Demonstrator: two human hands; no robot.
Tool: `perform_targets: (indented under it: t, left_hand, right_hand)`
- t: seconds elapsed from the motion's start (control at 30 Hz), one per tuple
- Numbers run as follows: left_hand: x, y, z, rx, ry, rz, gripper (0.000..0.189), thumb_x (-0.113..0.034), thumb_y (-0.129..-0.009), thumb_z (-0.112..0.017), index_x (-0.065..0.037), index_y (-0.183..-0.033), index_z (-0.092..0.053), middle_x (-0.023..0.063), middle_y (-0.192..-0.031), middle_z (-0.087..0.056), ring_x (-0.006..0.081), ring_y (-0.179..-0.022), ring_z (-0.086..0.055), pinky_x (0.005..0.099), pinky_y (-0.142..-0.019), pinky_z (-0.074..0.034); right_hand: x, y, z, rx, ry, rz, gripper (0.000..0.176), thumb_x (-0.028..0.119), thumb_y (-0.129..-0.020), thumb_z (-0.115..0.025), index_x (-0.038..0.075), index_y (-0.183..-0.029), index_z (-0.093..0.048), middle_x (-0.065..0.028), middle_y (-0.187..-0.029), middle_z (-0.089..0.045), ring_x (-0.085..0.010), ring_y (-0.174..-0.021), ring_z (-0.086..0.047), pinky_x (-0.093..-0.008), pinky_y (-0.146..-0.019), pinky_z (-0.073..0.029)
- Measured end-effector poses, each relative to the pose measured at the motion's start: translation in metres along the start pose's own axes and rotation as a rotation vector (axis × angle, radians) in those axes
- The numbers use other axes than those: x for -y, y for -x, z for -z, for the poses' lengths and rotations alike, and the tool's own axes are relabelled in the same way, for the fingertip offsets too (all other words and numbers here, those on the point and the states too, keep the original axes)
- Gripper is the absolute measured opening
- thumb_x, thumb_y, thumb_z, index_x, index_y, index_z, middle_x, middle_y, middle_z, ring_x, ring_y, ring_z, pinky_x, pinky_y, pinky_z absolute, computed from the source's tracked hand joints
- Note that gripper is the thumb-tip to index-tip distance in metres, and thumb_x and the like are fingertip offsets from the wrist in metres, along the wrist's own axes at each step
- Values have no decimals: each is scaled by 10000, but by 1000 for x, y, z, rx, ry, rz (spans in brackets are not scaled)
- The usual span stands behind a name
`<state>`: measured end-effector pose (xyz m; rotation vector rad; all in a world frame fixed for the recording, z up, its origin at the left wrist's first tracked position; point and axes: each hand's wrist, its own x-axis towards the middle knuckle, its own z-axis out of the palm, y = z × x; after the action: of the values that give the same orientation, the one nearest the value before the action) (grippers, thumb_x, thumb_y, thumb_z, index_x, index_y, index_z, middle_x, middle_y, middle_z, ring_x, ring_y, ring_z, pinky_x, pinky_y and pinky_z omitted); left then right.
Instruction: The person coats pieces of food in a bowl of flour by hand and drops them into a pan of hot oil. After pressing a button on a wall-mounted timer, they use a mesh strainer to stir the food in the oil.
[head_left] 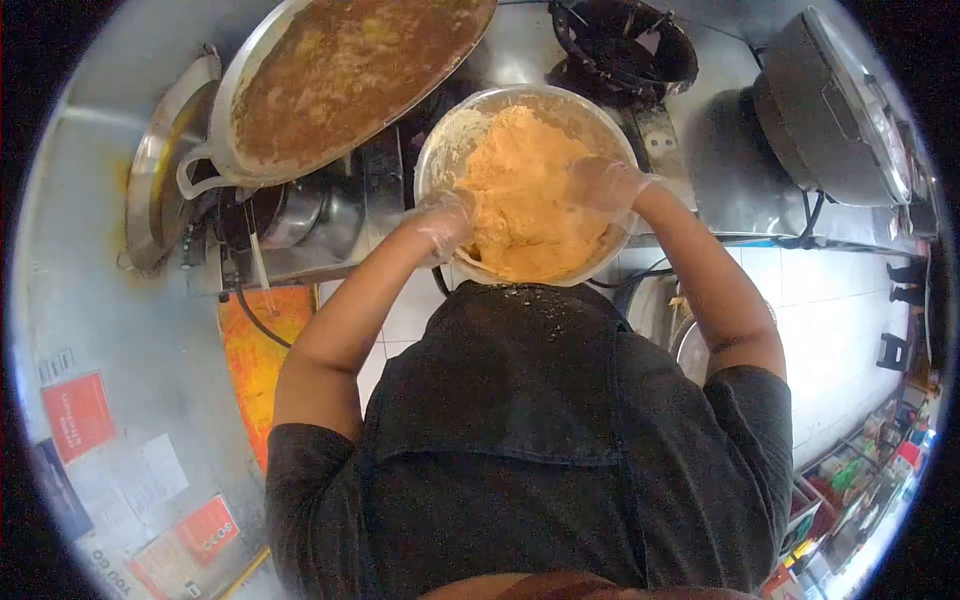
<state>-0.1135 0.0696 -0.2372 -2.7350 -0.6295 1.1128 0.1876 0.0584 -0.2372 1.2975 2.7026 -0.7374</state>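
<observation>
Item: steel bowl (432, 150) of orange mixture (525, 215), in front of the person, large pan (340, 70) just left of the bowl.
Left hand (440, 225): gloved, at the bowl's near-left rim; grip cannot be told.
Right hand (605, 185): gloved, spread flat on the mixture at the bowl's right.
Step, by appearance: kneading. Further pressing calls for a steadied bowl.

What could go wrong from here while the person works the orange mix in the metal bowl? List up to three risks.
1. The orange mix is heaped high in the bowl; the left hand and right hand pushing in could spill it, and crumbs already lie on the apron.
2. The wide pan of brown liquid sits close by the left arm; a knock might slop it.
</observation>
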Motion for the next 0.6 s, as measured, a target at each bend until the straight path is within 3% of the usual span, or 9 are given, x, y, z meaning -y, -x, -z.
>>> perform_targets:
  t: [0.03,0.13,0.23,0.3,0.4,0.47,0.5,0.57,0.6]
  left_hand:
    - [2,-4,-4,0,-9,-6,307,-194,-830,-545,45,-1010,-614,286,-980,-631,379,-887,-655,429,-752,-516]
    - [3,39,63,-92,764,337,284,-174,-862,-515,33,-1031,-612,278,-1006,-631,375,-952,-638,425,-798,-506]
    - [10,47,72,-315,1070,478,235,-146,-886,-499,16,-1001,-625,212,-977,-662,311,-938,-644,411,-801,-504]
    - [22,24,33,-528,1448,183,217,-115,-893,-509,2,-1035,-623,138,-1021,-661,261,-926,-629,393,-814,-497]
    - [18,-13,-25,-338,1651,254,291,-116,-897,-528,-15,-1168,-561,129,-1167,-597,243,-1013,-587,371,-870,-479]
    - [19,-23,-24,-25,1455,301,410,-114,-900,-533,-38,-1301,-486,131,-1298,-526,234,-1104,-544,353,-927,-461]
    - [7,-8,-19,-244,1037,176,421,-139,-903,-531,-44,-1311,-485,130,-1300,-530,242,-1107,-547,357,-924,-462]
    - [-4,-11,11,-160,1713,393,444,-242,-915,-498,-57,-1319,-497,152,-1288,-548,281,-1130,-548,379,-914,-460]
    - [4,-21,6,-161,1715,395,444,-242,-915,-498,-57,-1319,-497,152,-1288,-548,281,-1130,-548,379,-914,-460]
  right_hand:
    - [-2,2,5,-7,-4,-7,255,239,-824,-526,13,-838,-643,-211,-871,-638,-371,-809,-613,-419,-794,-498]
    - [-2,8,7,-69,220,91,276,251,-841,-516,15,-896,-648,-209,-906,-644,-353,-904,-608,-416,-842,-473]
    - [23,14,10,-392,-839,-267,292,248,-845,-504,4,-925,-643,-209,-989,-644,-350,-950,-602,-421,-835,-470]
    - [44,24,26,-204,-500,-314,309,247,-846,-506,0,-970,-643,-216,-1068,-626,-354,-989,-591,-429,-843,-460]
    - [21,2,-16,136,-124,-177,348,247,-834,-526,32,-1091,-621,-220,-1148,-591,-365,-1032,-568,-443,-870,-444]
    - [18,-2,-26,117,-14,-94,336,267,-860,-505,43,-1081,-622,-207,-1077,-609,-364,-997,-580,-439,-861,-454]
    - [15,-4,-31,100,90,-16,329,286,-886,-485,53,-1071,-623,-195,-1005,-627,-362,-962,-591,-435,-851,-464]
    - [2,-11,-52,5,-3,-54,298,250,-861,-503,46,-1036,-634,-193,-975,-626,-362,-945,-590,-435,-831,-465]
    - [1,-12,-54,-86,-101,-94,269,213,-837,-522,39,-1001,-645,-190,-945,-624,-361,-928,-589,-435,-812,-467]
